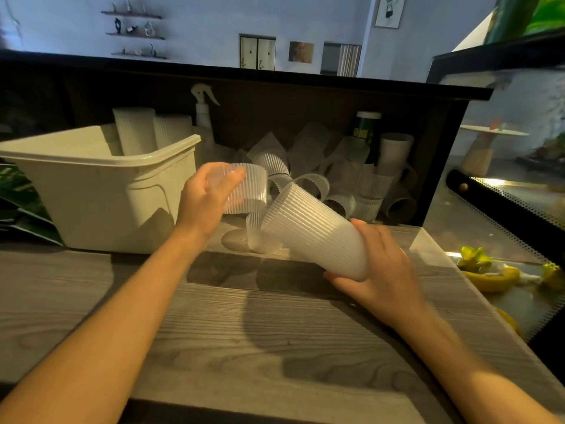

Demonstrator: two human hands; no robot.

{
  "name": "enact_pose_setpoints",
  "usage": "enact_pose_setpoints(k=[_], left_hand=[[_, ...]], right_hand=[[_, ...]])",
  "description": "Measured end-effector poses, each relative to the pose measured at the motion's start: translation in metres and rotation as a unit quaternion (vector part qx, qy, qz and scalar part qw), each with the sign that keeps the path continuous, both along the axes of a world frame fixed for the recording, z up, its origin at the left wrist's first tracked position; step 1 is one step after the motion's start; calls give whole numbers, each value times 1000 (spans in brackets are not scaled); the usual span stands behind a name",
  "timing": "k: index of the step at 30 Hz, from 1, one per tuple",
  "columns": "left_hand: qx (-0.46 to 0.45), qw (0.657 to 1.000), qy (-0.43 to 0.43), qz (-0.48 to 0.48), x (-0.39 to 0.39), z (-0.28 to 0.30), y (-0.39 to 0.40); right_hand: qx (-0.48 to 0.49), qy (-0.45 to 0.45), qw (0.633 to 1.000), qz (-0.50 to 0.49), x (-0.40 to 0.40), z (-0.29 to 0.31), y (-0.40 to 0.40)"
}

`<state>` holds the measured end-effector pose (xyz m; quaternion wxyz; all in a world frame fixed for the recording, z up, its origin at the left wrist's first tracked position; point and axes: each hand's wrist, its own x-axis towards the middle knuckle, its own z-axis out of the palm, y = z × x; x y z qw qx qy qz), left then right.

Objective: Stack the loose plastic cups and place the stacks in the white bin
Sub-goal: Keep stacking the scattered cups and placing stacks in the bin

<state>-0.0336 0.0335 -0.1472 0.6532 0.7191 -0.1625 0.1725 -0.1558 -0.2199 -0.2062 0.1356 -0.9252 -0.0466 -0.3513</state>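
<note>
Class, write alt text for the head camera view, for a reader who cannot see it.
A person's left hand holds one ribbed plastic cup while the right hand holds a tilted stack of cups above a wooden counter. A white bin stands left; loose cups lie heaped behind.

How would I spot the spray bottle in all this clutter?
Start at the white bin on the left of the wooden counter. Just behind its right rear corner, against the dark back panel, stands the spray bottle. Unlike the ribbed cups beside it, it has a trigger nozzle.
</note>
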Motion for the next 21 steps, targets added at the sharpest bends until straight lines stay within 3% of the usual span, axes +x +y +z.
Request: enact_pose_setpoints(k=[4, 9, 13, 21], left_hand=[[-79, 993, -8, -83, -10, 0, -12], [-86, 992, -24, -86, -18, -3, -24], [-28, 996, -57, -68, -22, -10, -31], [42, 987, -93, -124, -26, -14, -38]], right_hand=[[-1, 4, 1000, 0, 1, 0, 1], [20, 4, 1000, -1, 1, 0, -2], [48, 9, 999, -5, 2, -1, -4], [65, 8, 998, -3, 0, 0, -4]])
